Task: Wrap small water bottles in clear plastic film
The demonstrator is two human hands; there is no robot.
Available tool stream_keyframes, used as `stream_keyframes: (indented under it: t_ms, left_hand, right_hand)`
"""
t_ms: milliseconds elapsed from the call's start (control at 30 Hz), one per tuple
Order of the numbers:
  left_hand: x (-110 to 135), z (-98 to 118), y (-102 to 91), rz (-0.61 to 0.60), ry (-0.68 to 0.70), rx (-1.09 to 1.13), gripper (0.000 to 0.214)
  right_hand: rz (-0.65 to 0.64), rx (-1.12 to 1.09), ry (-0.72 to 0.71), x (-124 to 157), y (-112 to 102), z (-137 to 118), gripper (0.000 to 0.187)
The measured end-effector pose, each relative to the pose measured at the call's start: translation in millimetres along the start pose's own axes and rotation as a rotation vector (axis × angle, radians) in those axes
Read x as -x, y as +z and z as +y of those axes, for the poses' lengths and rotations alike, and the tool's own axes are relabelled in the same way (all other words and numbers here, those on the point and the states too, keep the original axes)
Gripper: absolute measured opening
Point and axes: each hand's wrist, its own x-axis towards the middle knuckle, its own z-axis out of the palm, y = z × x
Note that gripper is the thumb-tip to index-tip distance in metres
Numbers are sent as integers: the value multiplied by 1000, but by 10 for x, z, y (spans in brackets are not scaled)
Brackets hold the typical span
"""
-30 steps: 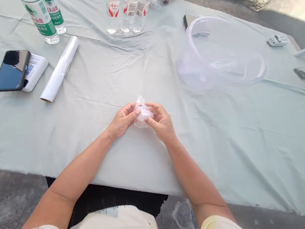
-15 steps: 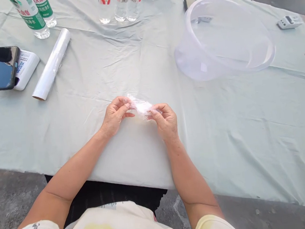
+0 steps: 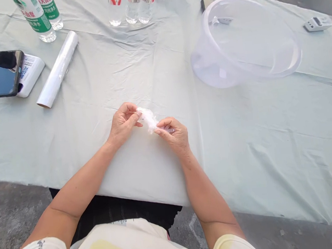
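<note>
A small crumpled piece of plastic film (image 3: 148,119) stretches between my two hands above the table. It looks bright white in the middle, and a clear end sticks out past the right fingers. My left hand (image 3: 124,121) pinches its left end between thumb and fingertips. At the lower right end, my right hand (image 3: 174,134) is closed on it the same way. Whether anything is wrapped inside I cannot tell. Further left lies a roll of clear plastic wrap (image 3: 57,70) on a cardboard core.
A pale cloth (image 3: 233,149) covers the table. At the left a phone (image 3: 4,74) leans on a white box (image 3: 31,75). Water bottles (image 3: 38,21) and more bottles (image 3: 114,8) stand at the back. A translucent tub (image 3: 219,66) stands at the right, near a grey-white device (image 3: 317,24).
My right hand has shifted slightly left and down, and the film is more bunched and tilted, with a clear end showing past my right fingers. My left hand has moved a little left.
</note>
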Motion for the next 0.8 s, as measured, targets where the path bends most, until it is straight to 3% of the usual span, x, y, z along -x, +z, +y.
stream_keyframes:
  t_ms: [133,267,367,500,667,800]
  left_hand:
    - [-68,60,-70,51,-209,457,33]
    - [-85,14,-81,20,-302,672,32]
    - [-73,-16,-74,-71,-279,671,30]
    - [-38,-16,-43,-185,-243,444,25]
    - [-5,-22,1,-251,-283,378,35]
    - [31,-24,47,-368,-282,399,60]
  right_hand:
    - [-9,-56,39,-13,1,26,23]
    - [-66,-34,48,-12,5,53,27]
    - [-91,-48,-9,-13,-13,76,40]
    - [-55,-138,-6,-16,-23,89,52]
    - [38,-157,39,1,46,57,39]
    - [139,-244,55,12,94,18,32]
